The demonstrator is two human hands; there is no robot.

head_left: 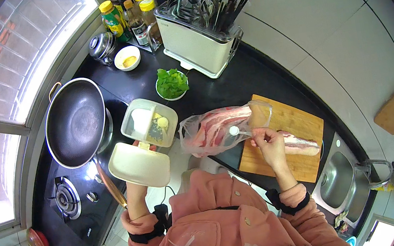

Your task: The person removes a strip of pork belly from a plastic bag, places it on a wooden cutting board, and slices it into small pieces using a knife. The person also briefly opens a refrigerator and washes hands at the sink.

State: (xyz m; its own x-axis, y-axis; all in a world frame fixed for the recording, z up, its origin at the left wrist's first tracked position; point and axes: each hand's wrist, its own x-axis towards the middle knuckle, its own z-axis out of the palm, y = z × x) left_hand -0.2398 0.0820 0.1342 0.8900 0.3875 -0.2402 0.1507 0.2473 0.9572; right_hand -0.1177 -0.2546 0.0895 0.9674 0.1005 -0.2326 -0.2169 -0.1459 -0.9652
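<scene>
My left hand (153, 148), mostly hidden under the lid, holds a two-compartment seasoning box (131, 128). Its pale hinged lid (139, 164) is flipped back towards me. White granules (141, 120) fill one compartment; the other has a little yellowish seasoning and a small spoon (162, 122). My right hand (271, 144) pinches the handle of a small white measuring spoon (234, 130), held over a clear plastic bag (189, 140) with slabs of raw pork belly (217, 125) inside. Another strip of pork belly (300, 143) lies on a wooden cutting board (257, 165), partly behind my right hand.
A wok (77, 121) stands on the gas stove at left, its wooden handle (110, 184) pointing towards me. Behind are a bowl of leafy greens (172, 83), a small bowl (127, 58), bottles (137, 23) and a utensil holder (195, 41). A steel sink (334, 174) is at right.
</scene>
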